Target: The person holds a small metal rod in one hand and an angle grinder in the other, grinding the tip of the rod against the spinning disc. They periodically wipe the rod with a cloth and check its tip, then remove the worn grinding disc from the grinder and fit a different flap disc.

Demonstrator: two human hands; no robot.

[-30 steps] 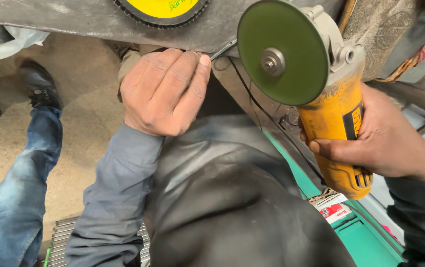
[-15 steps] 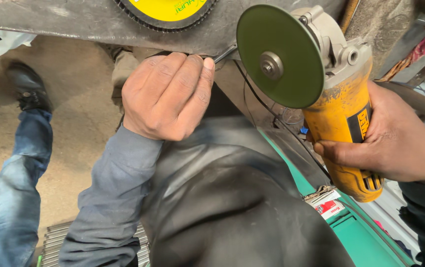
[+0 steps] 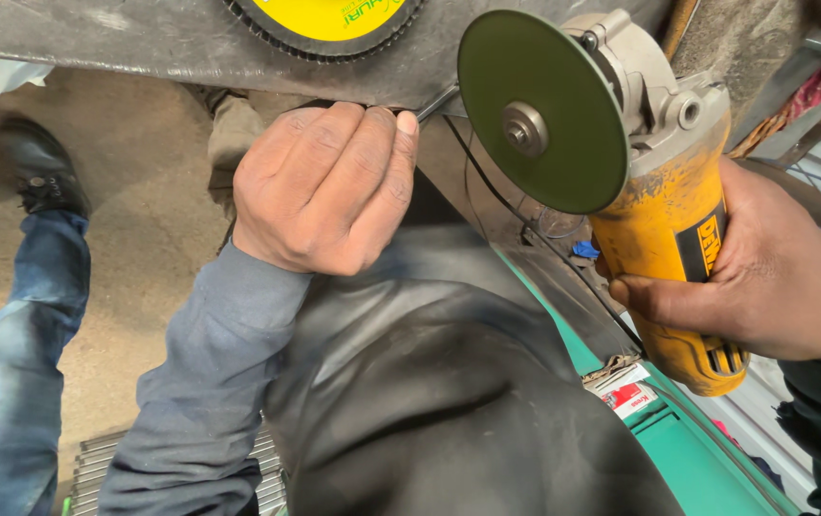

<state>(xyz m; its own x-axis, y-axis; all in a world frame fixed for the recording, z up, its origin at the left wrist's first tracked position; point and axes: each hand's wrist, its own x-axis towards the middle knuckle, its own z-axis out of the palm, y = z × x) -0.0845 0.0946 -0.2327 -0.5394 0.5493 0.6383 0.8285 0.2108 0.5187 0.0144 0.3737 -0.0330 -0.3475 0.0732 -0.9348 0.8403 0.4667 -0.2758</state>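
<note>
**Grinder gripped in right hand, left hand braced at metal edge**

Right hand (image 3: pixel 764 287): fingers wrapped tight around the yellow angle grinder (image 3: pixel 669 220), its green disc (image 3: pixel 542 110) raised, facing the camera. Left hand (image 3: pixel 324 186): fingers curled together, pinching a thin dark rod (image 3: pixel 436 100) against the grey metal plate (image 3: pixel 95 38). A yellow disc (image 3: pixel 324 19) lies above.

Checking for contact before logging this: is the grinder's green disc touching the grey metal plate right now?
No, the green disc of the yellow angle grinder in the right hand faces the camera, held just clear of the metal plate.
</note>
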